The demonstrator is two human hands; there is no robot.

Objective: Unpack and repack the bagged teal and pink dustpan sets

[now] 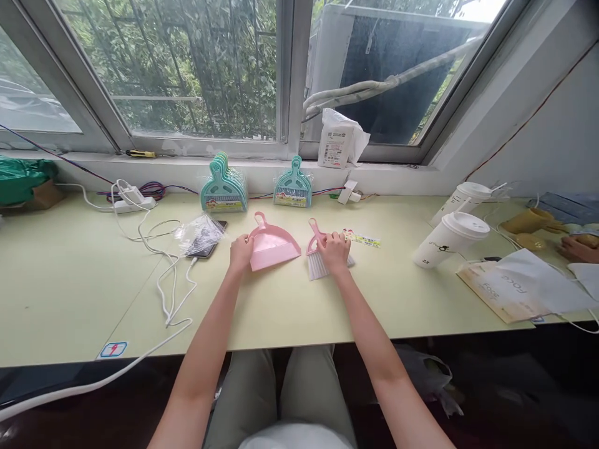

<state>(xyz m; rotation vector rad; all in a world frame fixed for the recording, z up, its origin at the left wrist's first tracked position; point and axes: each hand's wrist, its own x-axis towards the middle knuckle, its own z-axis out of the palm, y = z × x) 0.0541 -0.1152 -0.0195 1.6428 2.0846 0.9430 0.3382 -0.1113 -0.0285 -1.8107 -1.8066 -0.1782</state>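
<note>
Pink dustpan (275, 255) between the hands, left hand (241, 252) clamped on its left edge, right hand (334, 251) apart, gripping the pink brush (317, 267) on the counter (281, 318); pressing too hard could splay the bristles, sliding right could snag the loose label (365, 239) beside it.

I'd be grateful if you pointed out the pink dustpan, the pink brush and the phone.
Dustpan (272, 242): head view, middle of the pan.
Brush (317, 267): head view, bristles.
Phone (207, 251): head view, uncovered lower part.
</note>
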